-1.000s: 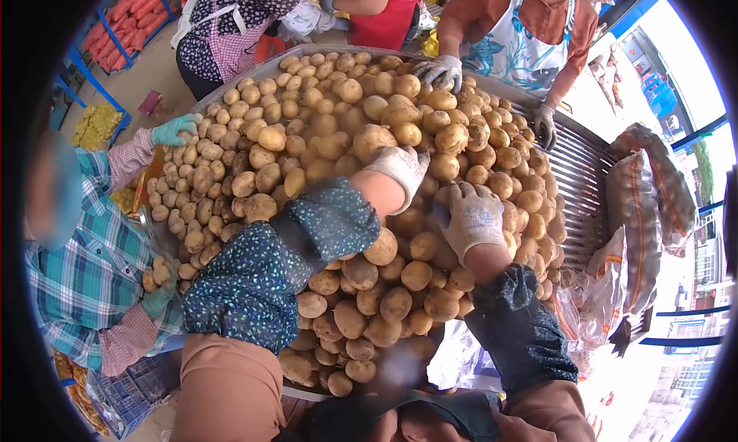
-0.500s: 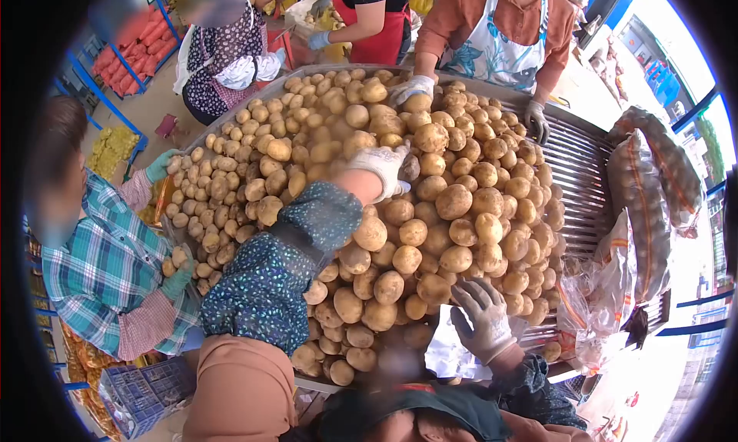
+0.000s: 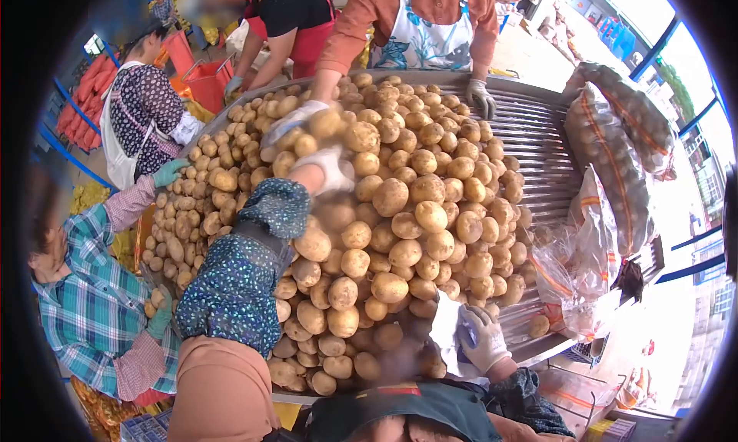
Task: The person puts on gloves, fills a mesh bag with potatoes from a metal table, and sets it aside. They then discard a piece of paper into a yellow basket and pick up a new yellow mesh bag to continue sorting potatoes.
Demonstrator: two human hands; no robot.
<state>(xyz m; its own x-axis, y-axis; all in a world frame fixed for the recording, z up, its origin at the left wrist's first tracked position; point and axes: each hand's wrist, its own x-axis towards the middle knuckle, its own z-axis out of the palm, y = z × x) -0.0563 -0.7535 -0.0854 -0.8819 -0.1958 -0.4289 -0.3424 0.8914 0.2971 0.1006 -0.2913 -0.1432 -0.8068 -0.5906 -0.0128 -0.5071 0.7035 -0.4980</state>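
Over the potato heap (image 3: pixel 388 288) reaches my left hand (image 3: pixel 330 169), in a white glove. Motion smears its fingers, and whether they hold a potato cannot be made out. My right hand (image 3: pixel 484 340), in a pale glove, is low at the heap's near edge, its fingers bent round the edge of a white sheet or bag (image 3: pixel 446 327). Potatoes of mixed sizes lie against that white piece. Beyond my left hand, a co-worker's gloved hand (image 3: pixel 296 121) is over the potatoes.
The slatted metal table (image 3: pixel 530 138) shows at the right, with filled mesh sacks (image 3: pixel 611 165) and clear plastic bags (image 3: pixel 561 280) along it. Co-workers stand at the left and far sides; one in plaid (image 3: pixel 96 304) has both gloved hands at the heap's left edge.
The view has shifted. My left hand has moved left and nearer over the heap. My right hand has drawn towards me, its fingers less spread. The far co-worker's hand has moved left.
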